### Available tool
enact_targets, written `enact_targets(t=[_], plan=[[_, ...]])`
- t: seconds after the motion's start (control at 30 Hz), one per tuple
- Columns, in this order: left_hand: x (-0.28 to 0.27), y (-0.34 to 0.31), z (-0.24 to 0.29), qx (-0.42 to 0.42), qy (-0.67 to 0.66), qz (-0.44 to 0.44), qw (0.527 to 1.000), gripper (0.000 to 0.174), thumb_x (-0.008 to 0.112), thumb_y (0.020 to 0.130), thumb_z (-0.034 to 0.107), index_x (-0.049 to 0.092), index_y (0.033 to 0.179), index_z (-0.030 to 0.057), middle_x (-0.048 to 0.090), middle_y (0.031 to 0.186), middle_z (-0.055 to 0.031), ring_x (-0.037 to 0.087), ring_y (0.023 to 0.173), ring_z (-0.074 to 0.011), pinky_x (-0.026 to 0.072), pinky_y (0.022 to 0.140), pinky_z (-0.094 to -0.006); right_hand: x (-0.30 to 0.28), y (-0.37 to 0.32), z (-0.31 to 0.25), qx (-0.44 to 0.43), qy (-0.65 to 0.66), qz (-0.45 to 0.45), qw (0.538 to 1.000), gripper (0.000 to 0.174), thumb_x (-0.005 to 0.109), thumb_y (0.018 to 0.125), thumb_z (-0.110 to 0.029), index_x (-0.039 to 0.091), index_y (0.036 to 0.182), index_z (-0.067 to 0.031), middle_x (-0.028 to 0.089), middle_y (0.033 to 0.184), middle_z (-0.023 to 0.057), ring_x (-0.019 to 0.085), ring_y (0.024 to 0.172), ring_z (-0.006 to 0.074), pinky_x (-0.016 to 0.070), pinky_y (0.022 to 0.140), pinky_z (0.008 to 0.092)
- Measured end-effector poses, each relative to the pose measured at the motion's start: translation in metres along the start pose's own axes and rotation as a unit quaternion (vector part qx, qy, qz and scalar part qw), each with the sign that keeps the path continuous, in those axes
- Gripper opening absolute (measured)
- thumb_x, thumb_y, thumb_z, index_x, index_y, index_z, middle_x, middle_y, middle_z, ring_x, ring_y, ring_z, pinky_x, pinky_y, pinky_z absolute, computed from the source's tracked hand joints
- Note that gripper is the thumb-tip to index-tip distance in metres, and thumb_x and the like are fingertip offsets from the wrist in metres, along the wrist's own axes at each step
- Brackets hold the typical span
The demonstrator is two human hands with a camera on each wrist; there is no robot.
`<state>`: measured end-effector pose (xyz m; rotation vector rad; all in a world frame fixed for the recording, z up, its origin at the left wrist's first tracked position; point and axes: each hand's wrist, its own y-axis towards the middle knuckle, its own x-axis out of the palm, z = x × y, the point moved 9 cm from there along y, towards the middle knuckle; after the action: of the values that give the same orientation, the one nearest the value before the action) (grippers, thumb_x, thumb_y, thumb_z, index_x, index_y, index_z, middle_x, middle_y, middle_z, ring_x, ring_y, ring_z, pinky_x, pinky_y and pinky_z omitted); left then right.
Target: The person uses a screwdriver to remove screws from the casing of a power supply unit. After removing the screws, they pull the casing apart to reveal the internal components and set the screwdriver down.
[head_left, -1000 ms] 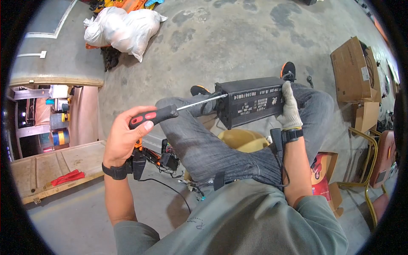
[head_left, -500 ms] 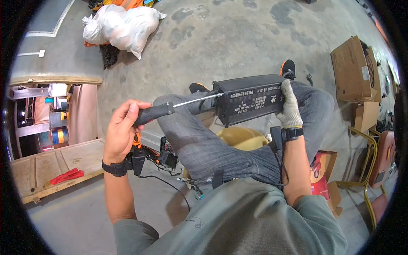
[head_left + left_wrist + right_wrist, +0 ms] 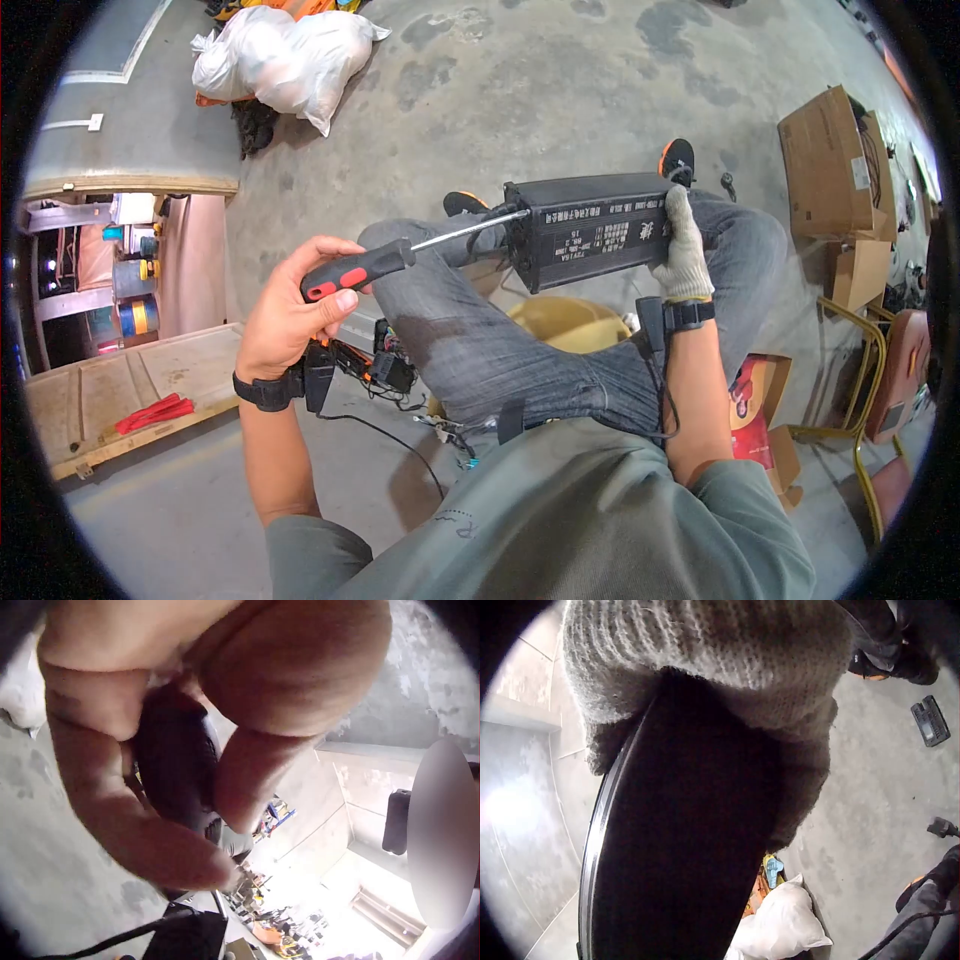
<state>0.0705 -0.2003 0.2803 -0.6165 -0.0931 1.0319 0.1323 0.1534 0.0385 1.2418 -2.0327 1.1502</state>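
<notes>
In the head view my bare left hand grips a screwdriver by its black handle with red inserts. The metal shaft points right, its tip at the upper corner of the near end of a black power supply box. White lettering covers the side of that box. My right hand, in a knitted white glove, holds the box by its far end, above my knees. Up close in the left wrist view, thumb and fingers wrap the screwdriver handle. The right wrist view shows the glove clasping the box.
Beneath the box, between my legs, sits a yellow tub. Tangled wires and parts lie left of it. Red gloves rest on a wooden board. Cardboard boxes and a metal-framed chair stand right.
The screwdriver handle has turned in my left hand: its red inserts went out of sight half a second ago and show again now. My right hand keeps holding the box almost still.
</notes>
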Motion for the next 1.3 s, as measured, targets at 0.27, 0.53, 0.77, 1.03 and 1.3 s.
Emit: enact_targets(t=[0.27, 0.53, 0.77, 1.03, 1.3], plan=[[-0.016, 0.01, -0.02, -0.016, -0.072, 0.066, 0.995, 0.032, 0.065, 0.09, 0.021, 0.056, 0.115, 0.0039, 0.059, 0.09, -0.0023, 0.049, 0.072, -0.0052, 0.0393, 0.061, -0.0188, -0.003, -0.002, -0.001, -0.005, -0.064, 0.019, 0.998, 0.038, 0.059, 0.091, -0.042, 0.062, 0.106, -0.0066, 0.068, 0.096, 0.0034, 0.067, 0.084, 0.0164, 0.0568, 0.074, 0.0314], [-0.015, 0.009, -0.017, 0.024, -0.044, 0.027, 0.998, 0.036, 0.067, 0.087, 0.013, 0.055, 0.116, -0.003, 0.062, 0.094, -0.0059, 0.054, 0.08, -0.0078, 0.0435, 0.071, -0.0228, 0.004, -0.004, -0.003, -0.002, -0.047, -0.002, 0.999, 0.035, 0.061, 0.091, -0.038, 0.062, 0.108, -0.0069, 0.068, 0.098, 0.0044, 0.067, 0.085, 0.0165, 0.0571, 0.075, 0.033], [-0.002, 0.003, -0.006, 0.04, -0.015, 0.033, 0.999, 0.031, 0.053, 0.097, 0.024, 0.056, 0.112, -0.0033, 0.063, 0.087, -0.0123, 0.048, 0.05, -0.0082, 0.0383, 0.043, -0.021, 0.011, -0.007, -0.007, -0.008, -0.04, -0.005, 0.999, 0.034, 0.061, 0.092, -0.036, 0.061, 0.11, -0.007, 0.068, 0.1, 0.0034, 0.066, 0.088, 0.0153, 0.0555, 0.078, 0.0318], [-0.004, 0.001, -0.017, -0.071, -0.028, 0.028, 0.997, 0.052, 0.037, 0.101, 0.046, 0.058, 0.111, -0.0009, 0.062, 0.075, -0.0139, 0.043, 0.042, -0.0083, 0.032, 0.038, -0.0202, 0.008, -0.005, -0.006, -0.014, -0.038, -0.019, 0.999, 0.038, 0.062, 0.091, -0.036, 0.06, 0.113, -0.0048, 0.067, 0.102, 0.0037, 0.065, 0.089, 0.0146, 0.0548, 0.079, 0.0308], [-0.004, 0.004, 0.002, 0.086, 0.119, 0.04, 0.988, 0.029, 0.067, 0.087, 0.022, 0.056, 0.106, 0.0038, 0.059, 0.09, -0.0036, 0.054, 0.083, -0.0076, 0.042, 0.074, -0.0206, 0.005, -0.006, -0.008, -0.016, -0.061, 0.005, 0.998, 0.04, 0.064, 0.09, -0.037, 0.061, 0.112, -0.0046, 0.067, 0.102, 0.0035, 0.065, 0.089, 0.015, 0.0545, 0.08, 0.0312]])
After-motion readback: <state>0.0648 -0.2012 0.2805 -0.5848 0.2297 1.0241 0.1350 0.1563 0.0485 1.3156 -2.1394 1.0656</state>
